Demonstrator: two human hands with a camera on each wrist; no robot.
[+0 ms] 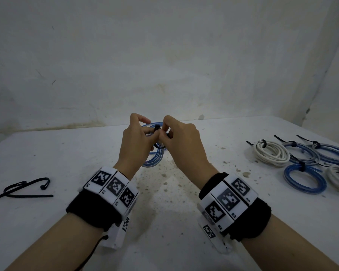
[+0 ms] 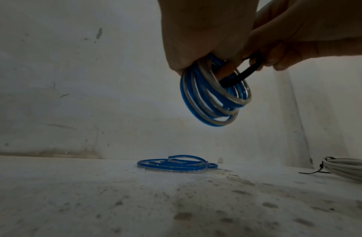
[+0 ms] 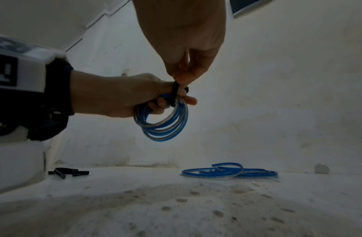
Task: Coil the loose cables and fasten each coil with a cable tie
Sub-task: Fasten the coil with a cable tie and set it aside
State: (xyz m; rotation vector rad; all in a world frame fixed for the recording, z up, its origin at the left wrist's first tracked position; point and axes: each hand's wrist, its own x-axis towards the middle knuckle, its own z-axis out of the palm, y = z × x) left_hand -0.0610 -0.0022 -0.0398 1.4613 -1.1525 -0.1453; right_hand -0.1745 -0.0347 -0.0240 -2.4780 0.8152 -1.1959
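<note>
Blue coil (image 2: pixel 214 97) hangs in the air above the table (image 1: pixel 164 212), roughly upright, its ring plane close to vertical, gripped at the top. Black cable tie (image 2: pixel 243 72) is threaded through the coil's opening and loops up over the bundle; in the right wrist view its strap (image 3: pixel 174 94) runs near vertical across the strands.

Your left hand (image 1: pixel 137 137) has fingers curled round the top of the coil, grasping it. Your right hand (image 1: pixel 181 133) pinches the tie just beside it, thumb and fingers closed on the strap. The hands touch, right one on the tie's side, so it looks like the pulling hand.

Judgement: cinching comes next; pull along the strap's length, away from the bundle, while the left holds steady. Whether the tail is already through the head I cannot tell.

Loose blue cable (image 3: pixel 228 172) lies flat on the table beyond the hands, not yet coiled. Tied coils (image 1: pixel 301 161) sit well apart to your right; spare ties (image 1: pixel 22 189) to your left.
</note>
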